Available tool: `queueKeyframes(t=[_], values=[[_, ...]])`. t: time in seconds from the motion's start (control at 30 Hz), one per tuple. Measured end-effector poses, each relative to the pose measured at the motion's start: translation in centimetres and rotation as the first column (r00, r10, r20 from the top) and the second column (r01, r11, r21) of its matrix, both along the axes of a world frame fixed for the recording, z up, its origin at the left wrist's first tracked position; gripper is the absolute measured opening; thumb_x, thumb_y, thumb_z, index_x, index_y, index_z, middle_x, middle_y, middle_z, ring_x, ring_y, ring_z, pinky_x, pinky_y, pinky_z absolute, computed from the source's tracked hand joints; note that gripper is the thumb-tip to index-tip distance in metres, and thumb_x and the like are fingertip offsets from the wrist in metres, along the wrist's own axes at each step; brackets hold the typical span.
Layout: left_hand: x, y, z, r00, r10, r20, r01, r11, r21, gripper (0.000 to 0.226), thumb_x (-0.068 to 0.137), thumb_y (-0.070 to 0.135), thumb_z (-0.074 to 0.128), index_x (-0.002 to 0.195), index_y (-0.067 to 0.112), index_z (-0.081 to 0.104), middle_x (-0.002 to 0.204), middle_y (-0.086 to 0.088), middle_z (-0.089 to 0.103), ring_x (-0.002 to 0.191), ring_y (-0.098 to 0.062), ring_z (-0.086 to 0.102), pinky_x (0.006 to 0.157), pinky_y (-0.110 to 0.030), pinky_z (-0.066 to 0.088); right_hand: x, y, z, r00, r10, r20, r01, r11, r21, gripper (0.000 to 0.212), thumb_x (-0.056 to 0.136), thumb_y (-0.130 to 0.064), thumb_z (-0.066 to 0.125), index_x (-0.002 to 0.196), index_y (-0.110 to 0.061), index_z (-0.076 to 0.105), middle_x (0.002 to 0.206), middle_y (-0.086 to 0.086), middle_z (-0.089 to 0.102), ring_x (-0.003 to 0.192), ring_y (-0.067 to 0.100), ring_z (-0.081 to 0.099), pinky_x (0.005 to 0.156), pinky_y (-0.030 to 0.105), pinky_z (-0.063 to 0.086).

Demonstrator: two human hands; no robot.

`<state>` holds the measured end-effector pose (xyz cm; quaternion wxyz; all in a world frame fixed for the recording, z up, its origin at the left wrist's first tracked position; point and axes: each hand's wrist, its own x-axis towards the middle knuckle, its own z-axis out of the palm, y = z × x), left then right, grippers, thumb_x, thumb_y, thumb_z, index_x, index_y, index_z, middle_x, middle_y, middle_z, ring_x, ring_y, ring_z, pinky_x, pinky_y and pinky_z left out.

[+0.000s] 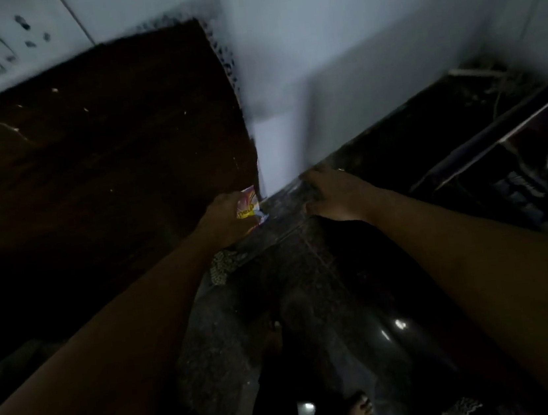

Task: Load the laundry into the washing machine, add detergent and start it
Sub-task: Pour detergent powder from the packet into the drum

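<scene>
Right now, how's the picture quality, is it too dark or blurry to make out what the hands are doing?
Head view: dim and motion-blurred, edges bent by the wide lens. The left hand grips a bright packet, the only vivid colour. The right hand rests on a dark ledge. Small glare spots dot the floor; the packet's print is unreadable.

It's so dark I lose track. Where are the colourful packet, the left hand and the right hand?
colourful packet (248, 207), head view, on its printed front.
left hand (224, 218), head view, on the back of the hand gripping the packet.
right hand (336, 192), head view, on the back of the hand.
</scene>
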<state>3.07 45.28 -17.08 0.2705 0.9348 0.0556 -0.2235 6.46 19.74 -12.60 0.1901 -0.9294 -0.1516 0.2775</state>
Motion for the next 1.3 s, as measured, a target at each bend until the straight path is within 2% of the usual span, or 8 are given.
queueKeyframes(t=[0.1, 0.17, 0.23, 0.5, 0.73, 0.93, 1.17, 1.3], values=[[2.6, 2.0, -5.5, 0.997, 0.045, -0.056, -0.049, 0.997, -0.058, 0.066, 0.085, 0.038, 0.075, 0.141, 0.012, 0.051, 0.13, -0.006, 0.052, 0.118, -0.021, 0.052, 0.095, -0.025, 0.042, 2.4, 2.5, -5.4, 0.998, -0.023, -0.056, 0.024, 1.0, 0.02, 0.069, 0.09, -0.036, 0.066, 0.151, -0.021, 0.039, 0.147, 0.012, 0.05, 0.132, 0.033, 0.051, 0.106, 0.042, 0.046], [5.0, 3.0, -9.8, 0.997, 0.043, -0.061, -0.048, 0.995, -0.088, 0.076, 0.077, 0.057, 0.071, 0.138, 0.016, 0.053, 0.134, -0.006, 0.054, 0.12, -0.024, 0.055, 0.101, -0.037, 0.048, 4.2, 4.1, -9.3, 0.996, -0.045, -0.075, 0.047, 0.999, 0.02, 0.064, 0.09, -0.028, 0.068, 0.148, -0.02, 0.043, 0.144, 0.013, 0.054, 0.127, 0.033, 0.056, 0.102, 0.041, 0.049], [7.6, 3.8, -14.4, 0.995, 0.051, -0.088, -0.061, 0.992, -0.112, 0.069, 0.078, 0.05, 0.073, 0.135, 0.016, 0.055, 0.136, -0.01, 0.054, 0.123, -0.027, 0.055, 0.103, -0.043, 0.048, 6.1, 5.5, -13.4, 0.995, -0.057, -0.084, 0.057, 0.998, 0.004, 0.067, 0.091, -0.025, 0.068, 0.151, -0.019, 0.039, 0.149, 0.015, 0.049, 0.132, 0.033, 0.052, 0.104, 0.037, 0.046], [15.8, 5.8, -30.2, 0.998, 0.006, -0.069, -0.009, 0.999, -0.037, 0.075, 0.075, 0.05, 0.07, 0.135, 0.008, 0.052, 0.138, -0.017, 0.052, 0.127, -0.034, 0.05, 0.107, -0.041, 0.041, 11.5, 9.9, -28.2, 0.984, -0.074, -0.16, 0.081, 0.996, 0.039, 0.067, 0.094, -0.03, 0.063, 0.154, -0.02, 0.035, 0.15, 0.015, 0.048, 0.132, 0.032, 0.052, 0.105, 0.038, 0.045], [18.2, 11.0, -47.2, 0.981, 0.131, -0.145, -0.136, 0.99, -0.023, 0.109, 0.059, 0.075, 0.051, 0.149, 0.018, 0.03, 0.148, -0.011, 0.046, 0.137, -0.031, 0.043, 0.113, -0.049, 0.036, 13.3, 12.9, -36.5, 0.97, -0.106, -0.218, 0.127, 0.988, 0.085, 0.064, 0.094, -0.032, 0.062, 0.153, -0.023, 0.037, 0.144, 0.013, 0.055, 0.126, 0.031, 0.058, 0.099, 0.034, 0.047], [19.2, 9.7, -47.9, 0.979, 0.144, -0.145, -0.146, 0.989, 0.0, 0.108, 0.066, 0.069, 0.056, 0.152, 0.009, 0.027, 0.152, -0.015, 0.04, 0.141, -0.035, 0.038, 0.115, -0.048, 0.032, 13.6, 14.1, -40.0, 0.963, -0.107, -0.246, 0.143, 0.981, 0.133, 0.062, 0.096, -0.027, 0.063, 0.152, -0.027, 0.037, 0.135, 0.012, 0.062, 0.089, 0.021, 0.068, 0.081, 0.029, 0.053], [20.5, 9.1, -52.2, 0.973, 0.153, -0.174, -0.164, 0.985, -0.054, 0.078, 0.084, 0.042, 0.061, 0.148, 0.005, 0.036, 0.151, -0.019, 0.041, 0.14, -0.038, 0.037, 0.115, -0.051, 0.032, 13.2, 13.9, -42.8, 0.956, -0.134, -0.26, 0.187, 0.964, 0.188, 0.063, 0.096, -0.024, 0.065, 0.153, -0.024, 0.037, 0.148, 0.007, 0.052, 0.131, 0.025, 0.052, 0.091, 0.022, 0.036], [20.2, 8.3, -51.6, 0.991, 0.134, 0.016, -0.135, 0.99, 0.044, 0.046, 0.094, 0.034, 0.047, 0.116, -0.002, 0.064, 0.119, -0.026, 0.063, 0.116, -0.044, 0.058, 0.101, -0.049, 0.043, 12.8, 13.6, -44.4, 0.95, -0.158, -0.269, 0.208, 0.963, 0.169, 0.064, 0.094, -0.029, 0.066, 0.152, -0.025, 0.038, 0.148, 0.009, 0.052, 0.135, 0.026, 0.05, 0.103, 0.03, 0.041]])
